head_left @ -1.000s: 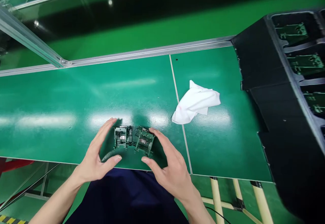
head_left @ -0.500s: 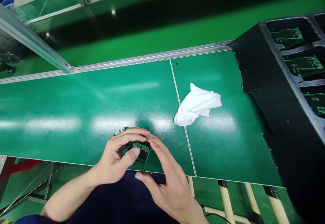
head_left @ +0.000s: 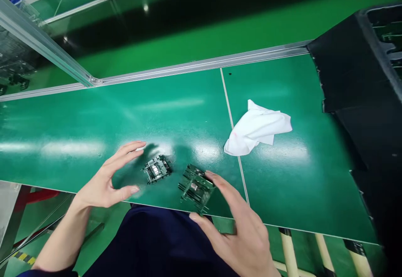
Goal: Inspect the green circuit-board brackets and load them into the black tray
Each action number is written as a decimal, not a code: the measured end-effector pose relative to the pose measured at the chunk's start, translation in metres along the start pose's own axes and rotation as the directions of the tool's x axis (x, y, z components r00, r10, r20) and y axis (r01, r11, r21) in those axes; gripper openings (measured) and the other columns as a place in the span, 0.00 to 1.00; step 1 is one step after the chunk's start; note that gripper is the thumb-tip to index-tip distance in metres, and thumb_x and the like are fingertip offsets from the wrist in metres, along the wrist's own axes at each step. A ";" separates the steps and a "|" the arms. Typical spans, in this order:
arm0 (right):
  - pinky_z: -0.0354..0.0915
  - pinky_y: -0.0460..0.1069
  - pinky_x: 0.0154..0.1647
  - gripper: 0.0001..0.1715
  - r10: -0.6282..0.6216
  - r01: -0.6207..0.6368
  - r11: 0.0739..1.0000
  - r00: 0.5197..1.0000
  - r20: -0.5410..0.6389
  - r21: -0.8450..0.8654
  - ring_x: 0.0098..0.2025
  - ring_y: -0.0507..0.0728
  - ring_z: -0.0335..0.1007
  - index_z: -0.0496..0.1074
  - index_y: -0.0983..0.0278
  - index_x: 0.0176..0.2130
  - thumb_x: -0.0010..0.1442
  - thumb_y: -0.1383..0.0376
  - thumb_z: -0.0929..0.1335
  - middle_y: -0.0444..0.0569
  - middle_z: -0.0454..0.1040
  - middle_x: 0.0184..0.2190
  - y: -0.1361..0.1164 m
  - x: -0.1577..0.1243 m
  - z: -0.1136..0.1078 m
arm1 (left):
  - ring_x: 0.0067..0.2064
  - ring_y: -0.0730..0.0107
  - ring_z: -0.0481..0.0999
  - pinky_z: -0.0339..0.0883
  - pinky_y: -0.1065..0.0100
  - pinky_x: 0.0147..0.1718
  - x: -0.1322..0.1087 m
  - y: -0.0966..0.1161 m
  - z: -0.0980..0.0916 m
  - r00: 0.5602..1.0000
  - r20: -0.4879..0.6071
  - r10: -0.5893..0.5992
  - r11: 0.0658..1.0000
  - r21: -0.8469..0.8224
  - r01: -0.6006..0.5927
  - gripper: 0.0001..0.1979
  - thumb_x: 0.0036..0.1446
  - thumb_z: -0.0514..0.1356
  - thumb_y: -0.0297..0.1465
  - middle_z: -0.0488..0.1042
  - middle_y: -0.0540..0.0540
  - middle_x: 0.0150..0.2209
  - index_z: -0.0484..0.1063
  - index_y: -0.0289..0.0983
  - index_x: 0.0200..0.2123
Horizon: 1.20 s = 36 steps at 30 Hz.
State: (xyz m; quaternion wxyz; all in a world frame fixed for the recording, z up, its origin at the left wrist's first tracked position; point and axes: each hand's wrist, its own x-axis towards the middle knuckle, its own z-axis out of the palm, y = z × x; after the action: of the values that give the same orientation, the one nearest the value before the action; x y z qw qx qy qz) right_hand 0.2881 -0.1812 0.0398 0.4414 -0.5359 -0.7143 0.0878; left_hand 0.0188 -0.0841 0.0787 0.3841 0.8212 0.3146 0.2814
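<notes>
Two small green circuit-board assemblies lie on the green table near its front edge: one [head_left: 157, 169] to the left, the other [head_left: 196, 187] to the right and slightly tilted. My left hand [head_left: 106, 178] is open, fingers spread, just left of the left board and not touching it. My right hand [head_left: 240, 226] is open beside the right board, its fingertips at the board's right edge. Neither hand holds anything.
A crumpled white cloth [head_left: 257, 127] lies right of the table seam [head_left: 234, 128]. A tall stack of black trays [head_left: 361, 101] with green boards fills the right side. An aluminium rail [head_left: 188, 65] borders the table's far edge.
Half a second ago both hands were closed around the boards, pressed together. Now the hands have opened and drawn apart, and the two boards lie separated on the table.
</notes>
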 end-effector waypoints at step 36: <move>0.68 0.53 0.41 0.23 -0.253 0.329 0.849 0.940 0.228 -0.413 0.42 0.60 0.75 0.73 0.75 0.50 0.66 0.58 0.66 0.59 0.78 0.42 -0.055 0.052 0.004 | 0.55 0.60 0.74 0.68 0.65 0.55 -0.014 -0.042 0.070 0.960 -0.238 -0.145 0.809 -0.588 -0.024 0.33 0.48 0.71 0.37 0.74 0.38 0.54 0.68 0.40 0.57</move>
State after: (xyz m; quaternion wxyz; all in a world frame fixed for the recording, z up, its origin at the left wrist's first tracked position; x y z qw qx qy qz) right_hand 0.2454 -0.1590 0.0987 0.2545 -0.4985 -0.8223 -0.1020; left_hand 0.0468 -0.1050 0.0033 0.5798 0.6060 0.2886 0.4619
